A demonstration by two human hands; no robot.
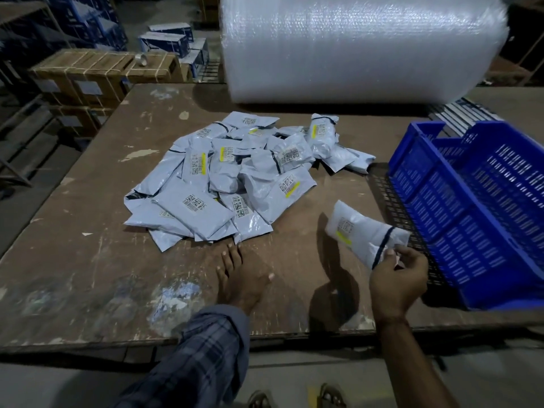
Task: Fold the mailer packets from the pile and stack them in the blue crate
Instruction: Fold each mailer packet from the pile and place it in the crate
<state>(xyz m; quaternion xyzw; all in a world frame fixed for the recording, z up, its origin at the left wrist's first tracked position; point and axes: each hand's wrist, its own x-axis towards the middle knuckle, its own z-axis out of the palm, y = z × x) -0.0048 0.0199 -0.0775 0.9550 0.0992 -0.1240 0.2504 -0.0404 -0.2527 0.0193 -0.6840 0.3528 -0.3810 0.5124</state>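
Observation:
A pile of grey mailer packets (232,178) with barcode labels lies in the middle of the worn wooden table (88,231). My right hand (397,278) pinches one grey mailer packet (362,234) by its end, held just above the table, left of the blue crate (471,207). The crate stands at the table's right edge, tilted, and what shows of its inside is bare. My left hand (244,275) rests flat on the table with fingers spread, its fingertips at the near edge of the pile, holding nothing.
A big roll of bubble wrap (362,45) lies across the back of the table. Strapped cardboard boxes (100,72) with a tape roll (143,59) on top stand beyond the left corner. Blue cartons (167,39) are stacked behind. Sandalled feet show below the table's front edge.

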